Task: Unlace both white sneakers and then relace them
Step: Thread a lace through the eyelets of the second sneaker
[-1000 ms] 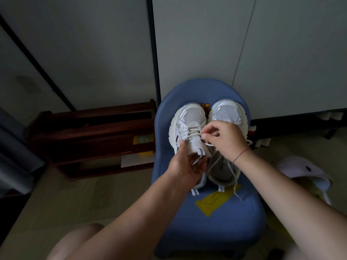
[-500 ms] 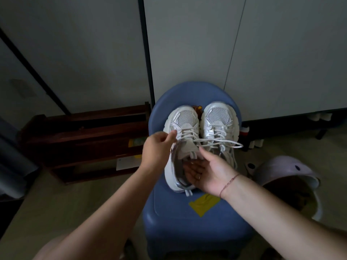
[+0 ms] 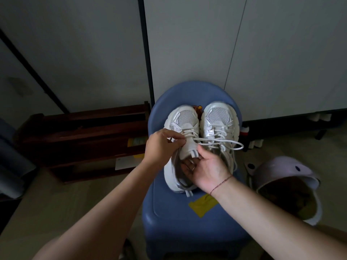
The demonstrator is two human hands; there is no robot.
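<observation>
Two white sneakers stand side by side, toes away from me, on a blue plastic chair (image 3: 174,209). My left hand (image 3: 162,146) pinches the lace at the left edge of the left sneaker (image 3: 185,119), beside its tongue. My right hand (image 3: 208,167) lies palm up at that shoe's opening, fingers under the lifted tongue and inside the collar. A loose white lace (image 3: 225,142) runs from the left shoe across the right sneaker (image 3: 218,117), which is laced.
A dark wooden rack (image 3: 84,139) stands left of the chair against the wall. A pale lilac helmet-like shell (image 3: 287,177) lies on the floor to the right. A yellow sticker (image 3: 202,205) marks the chair seat. White wall panels rise behind.
Earlier my right hand worked the laces from above and my left held the tongue. Now my left pinches the lace at the shoe's left side and my right has dropped under the tongue.
</observation>
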